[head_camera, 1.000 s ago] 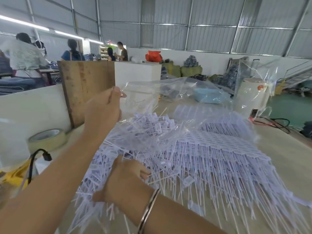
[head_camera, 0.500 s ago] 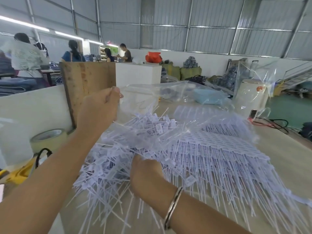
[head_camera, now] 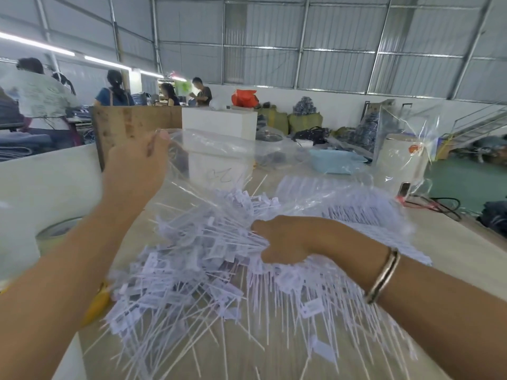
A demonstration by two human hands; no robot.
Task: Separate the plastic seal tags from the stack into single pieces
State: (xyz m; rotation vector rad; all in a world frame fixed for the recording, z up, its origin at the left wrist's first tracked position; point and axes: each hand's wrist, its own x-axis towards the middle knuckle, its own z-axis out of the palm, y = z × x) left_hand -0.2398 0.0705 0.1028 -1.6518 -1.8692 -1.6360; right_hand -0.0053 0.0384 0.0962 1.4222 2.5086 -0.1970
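Note:
A big heap of loose white plastic seal tags (head_camera: 186,278) with thin tails lies across the wooden table (head_camera: 452,242). Behind it, joined sheets of tags (head_camera: 365,207) lie partly under a clear plastic bag (head_camera: 219,160). My left hand (head_camera: 137,165) is raised and pinches the bag's edge, holding it up. My right hand (head_camera: 288,239), with a bangle on its wrist, grips a bunch of tags in the middle of the heap. Its fingertips are hidden among the tags.
A roll of tape (head_camera: 55,234) sits at the left beside a yellow tool (head_camera: 98,300). A wooden board (head_camera: 129,124) and a white box (head_camera: 219,122) stand behind the bag. A white appliance (head_camera: 403,157) and cables (head_camera: 439,204) are at the right. Several people work far left.
My right hand has moved up and to the right through the heap, gathering a bunch of tags. My left hand still holds the bag's edge up.

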